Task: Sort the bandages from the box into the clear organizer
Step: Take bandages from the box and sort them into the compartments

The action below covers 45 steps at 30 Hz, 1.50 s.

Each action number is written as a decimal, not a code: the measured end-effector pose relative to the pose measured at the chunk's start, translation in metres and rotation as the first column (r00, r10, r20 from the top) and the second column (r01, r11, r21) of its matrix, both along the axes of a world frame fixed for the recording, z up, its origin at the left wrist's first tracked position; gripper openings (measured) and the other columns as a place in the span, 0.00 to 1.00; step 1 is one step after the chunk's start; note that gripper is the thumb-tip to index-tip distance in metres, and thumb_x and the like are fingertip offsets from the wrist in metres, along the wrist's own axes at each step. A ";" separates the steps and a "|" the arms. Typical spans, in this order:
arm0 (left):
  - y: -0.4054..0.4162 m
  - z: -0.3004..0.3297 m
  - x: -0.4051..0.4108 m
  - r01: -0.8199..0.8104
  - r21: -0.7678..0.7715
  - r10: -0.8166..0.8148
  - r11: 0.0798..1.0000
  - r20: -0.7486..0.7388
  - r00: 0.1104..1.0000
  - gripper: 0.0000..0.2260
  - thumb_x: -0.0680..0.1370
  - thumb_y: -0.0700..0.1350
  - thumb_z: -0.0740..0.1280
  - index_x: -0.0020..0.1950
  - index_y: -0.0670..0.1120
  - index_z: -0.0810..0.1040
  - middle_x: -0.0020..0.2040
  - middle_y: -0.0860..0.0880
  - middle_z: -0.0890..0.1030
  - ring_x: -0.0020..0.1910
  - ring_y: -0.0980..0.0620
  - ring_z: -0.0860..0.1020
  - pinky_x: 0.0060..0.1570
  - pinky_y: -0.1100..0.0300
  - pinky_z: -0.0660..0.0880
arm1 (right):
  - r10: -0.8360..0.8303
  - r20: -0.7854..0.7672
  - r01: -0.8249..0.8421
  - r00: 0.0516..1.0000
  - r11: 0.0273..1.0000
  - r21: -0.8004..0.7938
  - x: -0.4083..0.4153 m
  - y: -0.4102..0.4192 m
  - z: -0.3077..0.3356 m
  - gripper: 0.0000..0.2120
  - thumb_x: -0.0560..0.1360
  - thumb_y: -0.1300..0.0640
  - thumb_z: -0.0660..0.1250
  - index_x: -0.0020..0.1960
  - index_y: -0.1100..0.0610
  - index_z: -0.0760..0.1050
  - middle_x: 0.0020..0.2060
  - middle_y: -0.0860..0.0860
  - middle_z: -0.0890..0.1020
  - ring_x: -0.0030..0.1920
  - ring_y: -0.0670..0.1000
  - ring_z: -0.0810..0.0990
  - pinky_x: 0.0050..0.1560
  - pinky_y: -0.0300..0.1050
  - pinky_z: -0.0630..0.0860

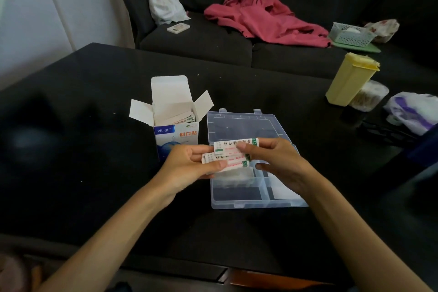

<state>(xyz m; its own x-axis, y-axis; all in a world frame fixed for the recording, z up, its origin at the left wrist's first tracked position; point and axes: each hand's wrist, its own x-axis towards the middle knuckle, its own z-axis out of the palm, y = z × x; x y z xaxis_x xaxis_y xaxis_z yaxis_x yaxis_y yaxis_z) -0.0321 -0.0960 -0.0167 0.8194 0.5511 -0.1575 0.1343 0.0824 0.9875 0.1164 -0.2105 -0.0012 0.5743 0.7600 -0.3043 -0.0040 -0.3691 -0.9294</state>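
Left hand (189, 166), right hand (272, 159) pinching bandages (227, 153) over organizer (237, 199)

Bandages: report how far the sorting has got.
Done: the box and the clear organizer are open. In hand: left hand and right hand hold bandages above the organizer. Left: more bandages remain in the box.

white bandages (231, 152), blue-white box (176, 136) — pink jacket (258, 15)
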 end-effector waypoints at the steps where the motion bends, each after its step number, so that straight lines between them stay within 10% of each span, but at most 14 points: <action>1: 0.000 0.000 0.000 -0.017 0.014 0.017 1.000 0.007 1.000 0.11 0.69 0.40 0.74 0.47 0.53 0.79 0.40 0.58 0.85 0.42 0.61 0.82 0.36 0.69 0.77 | 0.011 -0.009 -0.011 1.000 1.000 -0.017 0.000 0.000 0.000 0.06 0.70 0.53 0.71 0.43 0.55 0.81 0.38 0.49 0.85 0.43 0.47 0.83 0.46 0.40 0.77; 19: 0.017 -0.003 -0.005 -0.051 0.193 0.071 0.980 -0.100 0.992 0.07 0.70 0.46 0.74 0.47 0.51 0.81 0.41 0.57 0.83 0.39 0.65 0.81 0.30 0.71 0.74 | -0.103 0.365 0.036 0.925 0.982 0.186 0.016 -0.003 0.001 0.05 0.71 0.57 0.70 0.46 0.51 0.82 0.33 0.45 0.82 0.31 0.43 0.78 0.30 0.32 0.74; 28: 0.036 -0.002 -0.014 -0.168 0.245 0.200 0.955 -0.112 0.973 0.08 0.71 0.45 0.73 0.48 0.52 0.79 0.41 0.58 0.79 0.41 0.58 0.79 0.31 0.68 0.76 | 0.198 0.908 -0.200 0.369 0.971 -0.130 0.036 0.014 -0.020 0.09 0.71 0.52 0.70 0.50 0.52 0.83 0.41 0.48 0.83 0.37 0.44 0.78 0.42 0.41 0.79; 41: 0.039 0.001 -0.015 -0.186 0.197 0.206 0.963 -0.090 0.974 0.08 0.71 0.45 0.73 0.47 0.52 0.79 0.43 0.58 0.77 0.41 0.57 0.79 0.31 0.68 0.77 | 0.643 0.758 -0.287 -0.106 0.710 -0.643 0.040 0.026 0.018 0.18 0.77 0.60 0.64 0.62 0.43 0.74 0.57 0.46 0.77 0.56 0.45 0.76 0.48 0.32 0.71; 45: 0.037 0.003 -0.014 -0.178 0.169 0.196 0.969 -0.093 0.976 0.08 0.71 0.45 0.73 0.43 0.55 0.77 0.42 0.58 0.77 0.41 0.57 0.79 0.30 0.68 0.77 | 0.569 0.814 -0.314 0.115 0.798 -0.514 0.036 0.030 0.025 0.16 0.76 0.64 0.63 0.60 0.49 0.77 0.58 0.48 0.78 0.57 0.45 0.75 0.52 0.35 0.72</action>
